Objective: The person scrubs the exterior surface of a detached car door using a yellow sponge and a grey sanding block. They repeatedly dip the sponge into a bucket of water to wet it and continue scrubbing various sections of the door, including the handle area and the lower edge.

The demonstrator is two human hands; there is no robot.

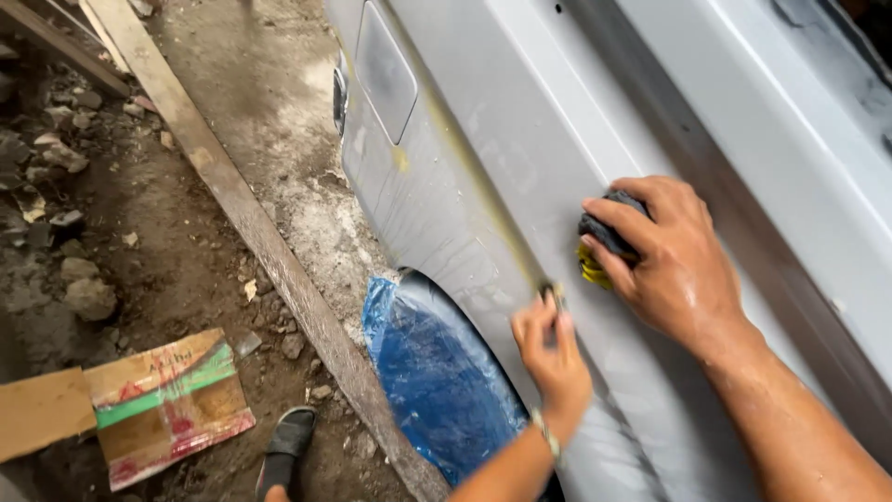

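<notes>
A grey primed car body panel (483, 167) with a fuel-door flap (386, 70) fills the right side. My right hand (664, 260) presses a dark and yellow sponge pad (599, 246) against the panel above the wheel arch. My left hand (553, 349) pinches a small dark piece, likely sandpaper (552, 296), on the panel's crease line just below and left of the pad. The wheel in the arch is wrapped in blue plastic sheet (437, 372).
A long wooden plank (251, 214) lies on the dirt floor along the car. Rubble and stones (65, 167) sit at the left. A flattened cardboard box (167, 404) lies at lower left, and my sandalled foot (286, 451) stands beside it.
</notes>
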